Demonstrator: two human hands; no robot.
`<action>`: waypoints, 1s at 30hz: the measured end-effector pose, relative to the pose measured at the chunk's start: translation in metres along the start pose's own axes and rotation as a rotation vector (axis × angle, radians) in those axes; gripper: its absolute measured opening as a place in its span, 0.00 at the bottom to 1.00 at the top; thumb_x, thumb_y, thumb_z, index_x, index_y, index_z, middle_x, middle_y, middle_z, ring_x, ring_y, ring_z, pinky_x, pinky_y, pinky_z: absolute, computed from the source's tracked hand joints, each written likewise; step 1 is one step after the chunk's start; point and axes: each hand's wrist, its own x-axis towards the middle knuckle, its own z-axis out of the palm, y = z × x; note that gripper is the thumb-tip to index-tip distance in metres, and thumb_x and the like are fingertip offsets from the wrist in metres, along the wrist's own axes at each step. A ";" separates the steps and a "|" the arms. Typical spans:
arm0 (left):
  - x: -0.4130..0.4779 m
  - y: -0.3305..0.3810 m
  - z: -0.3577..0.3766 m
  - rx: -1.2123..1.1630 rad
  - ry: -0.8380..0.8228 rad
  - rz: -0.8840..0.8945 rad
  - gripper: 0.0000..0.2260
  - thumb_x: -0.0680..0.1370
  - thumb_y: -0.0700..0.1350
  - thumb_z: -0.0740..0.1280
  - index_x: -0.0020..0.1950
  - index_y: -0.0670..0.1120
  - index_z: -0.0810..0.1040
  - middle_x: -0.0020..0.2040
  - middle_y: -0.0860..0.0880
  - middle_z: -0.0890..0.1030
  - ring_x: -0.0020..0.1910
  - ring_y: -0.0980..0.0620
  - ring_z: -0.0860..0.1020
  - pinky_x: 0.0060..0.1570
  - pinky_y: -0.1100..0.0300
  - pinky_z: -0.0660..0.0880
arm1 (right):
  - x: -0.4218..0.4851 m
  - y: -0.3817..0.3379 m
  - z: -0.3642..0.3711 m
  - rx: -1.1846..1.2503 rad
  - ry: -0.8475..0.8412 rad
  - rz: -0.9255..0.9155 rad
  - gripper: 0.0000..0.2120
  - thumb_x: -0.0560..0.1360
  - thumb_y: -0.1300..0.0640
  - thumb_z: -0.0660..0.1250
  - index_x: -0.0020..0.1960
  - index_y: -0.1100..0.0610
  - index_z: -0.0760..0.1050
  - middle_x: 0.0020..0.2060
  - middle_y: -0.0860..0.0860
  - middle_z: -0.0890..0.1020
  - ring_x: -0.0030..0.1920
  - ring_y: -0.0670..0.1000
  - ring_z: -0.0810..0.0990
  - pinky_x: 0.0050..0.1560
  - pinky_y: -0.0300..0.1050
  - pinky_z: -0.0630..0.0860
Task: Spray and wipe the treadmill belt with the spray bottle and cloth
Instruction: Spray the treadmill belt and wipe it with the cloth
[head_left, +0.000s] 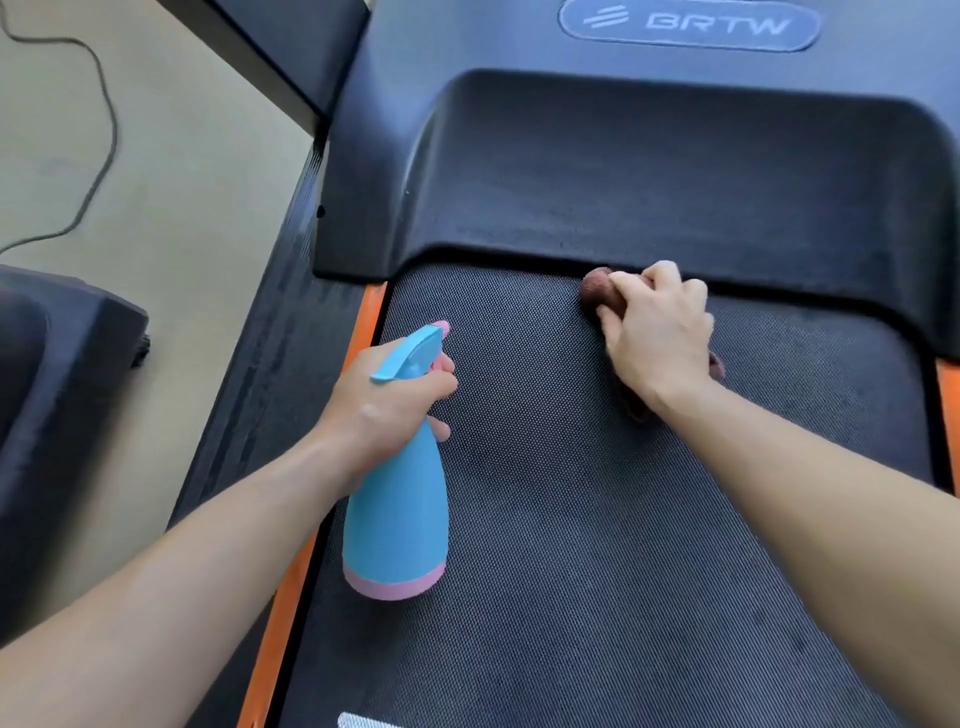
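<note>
Wiping looks under way at the belt's (571, 519) front edge, where the right hand (657, 338) grips the bunched cloth (597, 291) against it, while the left hand (387, 400) holds the bottle (397, 519) above the belt, most of which seems left to do.

Bright, even daylight; soft shadows; wide-angle bending at edges; slight overall softness, perhaps compression.

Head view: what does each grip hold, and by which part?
The left grip holds the spray bottle by its neck. The right grip clutches the bunched cloth around its middle.
</note>
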 end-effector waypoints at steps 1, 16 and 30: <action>-0.002 0.000 -0.003 0.009 0.000 0.005 0.05 0.80 0.42 0.73 0.47 0.53 0.83 0.56 0.65 0.84 0.31 0.47 0.86 0.41 0.57 0.76 | 0.003 -0.012 0.003 -0.001 -0.001 -0.017 0.15 0.80 0.45 0.65 0.65 0.47 0.76 0.63 0.53 0.71 0.60 0.63 0.68 0.57 0.60 0.70; -0.007 0.004 0.009 0.039 0.002 0.004 0.03 0.80 0.43 0.73 0.50 0.51 0.84 0.56 0.70 0.83 0.31 0.47 0.86 0.42 0.58 0.77 | -0.013 0.018 -0.004 -0.035 -0.052 -0.016 0.16 0.80 0.44 0.64 0.66 0.47 0.74 0.63 0.52 0.71 0.59 0.62 0.69 0.54 0.60 0.73; -0.014 0.033 0.094 0.186 -0.239 0.055 0.08 0.67 0.51 0.72 0.43 0.51 0.83 0.56 0.54 0.86 0.32 0.43 0.86 0.50 0.47 0.83 | -0.131 0.087 -0.001 -0.072 0.129 -0.081 0.19 0.77 0.41 0.65 0.65 0.45 0.77 0.58 0.52 0.76 0.50 0.61 0.74 0.44 0.56 0.76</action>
